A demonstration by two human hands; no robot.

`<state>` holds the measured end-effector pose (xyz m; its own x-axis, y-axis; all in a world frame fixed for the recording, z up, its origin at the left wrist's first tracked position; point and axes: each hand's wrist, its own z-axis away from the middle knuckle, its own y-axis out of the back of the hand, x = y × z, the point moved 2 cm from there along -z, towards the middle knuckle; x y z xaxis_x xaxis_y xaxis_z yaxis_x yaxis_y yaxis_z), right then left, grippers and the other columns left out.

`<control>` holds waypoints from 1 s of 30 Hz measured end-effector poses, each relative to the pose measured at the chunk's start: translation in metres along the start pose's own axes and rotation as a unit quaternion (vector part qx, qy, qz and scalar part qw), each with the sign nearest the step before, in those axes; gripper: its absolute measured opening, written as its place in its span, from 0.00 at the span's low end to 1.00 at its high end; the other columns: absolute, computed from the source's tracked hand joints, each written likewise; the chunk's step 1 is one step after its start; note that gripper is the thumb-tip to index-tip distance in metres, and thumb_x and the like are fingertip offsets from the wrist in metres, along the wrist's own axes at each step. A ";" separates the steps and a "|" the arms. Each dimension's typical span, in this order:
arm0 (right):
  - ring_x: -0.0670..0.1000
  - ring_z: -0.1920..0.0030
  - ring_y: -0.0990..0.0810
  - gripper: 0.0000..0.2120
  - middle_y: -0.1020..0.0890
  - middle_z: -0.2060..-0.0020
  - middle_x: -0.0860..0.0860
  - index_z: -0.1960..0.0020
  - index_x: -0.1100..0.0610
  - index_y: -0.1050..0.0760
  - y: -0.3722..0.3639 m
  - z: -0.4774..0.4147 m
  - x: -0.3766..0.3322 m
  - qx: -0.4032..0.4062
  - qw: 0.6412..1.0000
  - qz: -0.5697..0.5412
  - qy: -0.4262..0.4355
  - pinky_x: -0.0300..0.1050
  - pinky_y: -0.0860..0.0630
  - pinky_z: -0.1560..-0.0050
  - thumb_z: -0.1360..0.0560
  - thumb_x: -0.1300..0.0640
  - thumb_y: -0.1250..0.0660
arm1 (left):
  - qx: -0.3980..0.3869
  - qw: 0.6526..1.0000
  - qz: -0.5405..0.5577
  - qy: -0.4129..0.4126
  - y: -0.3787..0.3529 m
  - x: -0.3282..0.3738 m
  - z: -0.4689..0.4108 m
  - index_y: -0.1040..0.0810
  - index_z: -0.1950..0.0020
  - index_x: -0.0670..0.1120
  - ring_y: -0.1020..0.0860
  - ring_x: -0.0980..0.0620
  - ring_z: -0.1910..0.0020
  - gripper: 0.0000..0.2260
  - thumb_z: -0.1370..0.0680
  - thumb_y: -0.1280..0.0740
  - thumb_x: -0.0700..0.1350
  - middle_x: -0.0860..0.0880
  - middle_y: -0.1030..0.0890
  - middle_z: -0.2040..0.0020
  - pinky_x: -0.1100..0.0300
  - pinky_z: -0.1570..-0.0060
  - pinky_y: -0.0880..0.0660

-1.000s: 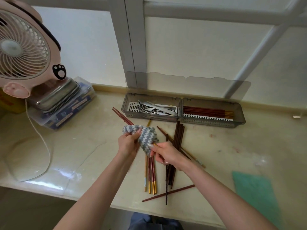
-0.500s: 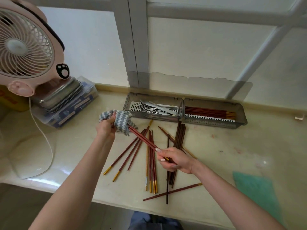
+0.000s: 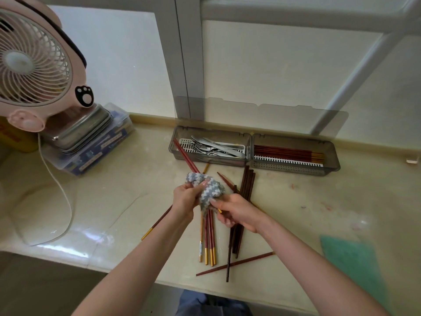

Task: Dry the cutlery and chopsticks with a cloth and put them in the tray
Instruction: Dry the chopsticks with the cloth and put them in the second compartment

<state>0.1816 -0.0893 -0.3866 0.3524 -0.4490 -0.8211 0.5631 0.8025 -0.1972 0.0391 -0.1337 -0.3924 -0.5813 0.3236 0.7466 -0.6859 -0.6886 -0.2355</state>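
Two hands meet above the middle of the worktop (image 3: 136,190). The left hand (image 3: 184,197) has its grip closed round a grey-and-white zigzag cloth (image 3: 209,190), which is bunched around red chopsticks (image 3: 185,156). Their far ends stick out up and to the left, reaching the near left corner of the tray (image 3: 211,130). The right hand (image 3: 237,210) is just beside the cloth, its grip seemingly pinched on the gold-tipped near end of those sticks, though the fingers hide most of the contact. The tray stands at the back by the window, with cutlery (image 3: 218,148) in its left compartment and stored chopsticks (image 3: 287,152) lying lengthwise in the right one. Loose chopsticks (image 3: 209,236) with gold ends lie on the worktop under the hands, and dark chopsticks (image 3: 247,183) lie just right of them. A pink fan (image 3: 34,65) stands at far left.
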 end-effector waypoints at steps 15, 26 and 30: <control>0.45 0.73 0.29 0.09 0.20 0.66 0.53 0.54 0.60 0.24 0.007 -0.001 0.000 0.251 0.967 -0.037 0.034 0.37 0.33 0.73 0.28 0.56 0.29 | 0.006 0.991 -0.132 -0.037 -0.011 0.004 0.019 0.21 0.48 0.36 0.18 0.50 0.62 0.07 0.25 0.32 0.36 0.44 0.17 0.59 0.61 0.64 0.21; 0.53 0.53 0.18 0.11 0.15 0.54 0.56 0.44 0.60 0.23 0.031 -0.013 -0.038 0.215 0.954 -0.168 0.125 0.43 0.23 0.52 0.20 0.60 0.42 | -0.094 0.906 -0.401 -0.096 -0.038 0.008 0.026 0.20 0.52 0.45 0.18 0.50 0.54 0.16 0.35 0.23 0.49 0.47 0.16 0.55 0.52 0.50 0.21; 0.51 0.63 0.17 0.07 0.15 0.67 0.53 0.54 0.61 0.26 0.046 -0.009 -0.043 0.268 0.938 -0.181 0.124 0.40 0.20 0.63 0.20 0.65 0.41 | -0.117 0.904 -0.400 -0.092 -0.049 0.007 0.030 0.21 0.54 0.44 0.19 0.50 0.54 0.11 0.32 0.25 0.47 0.46 0.17 0.54 0.52 0.49 0.22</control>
<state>0.1858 -0.0300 -0.3654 -0.0824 -0.4961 -0.8644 0.9304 0.2725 -0.2450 0.0823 -0.1170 -0.3570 0.2098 0.5287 0.8225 -0.9410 -0.1191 0.3167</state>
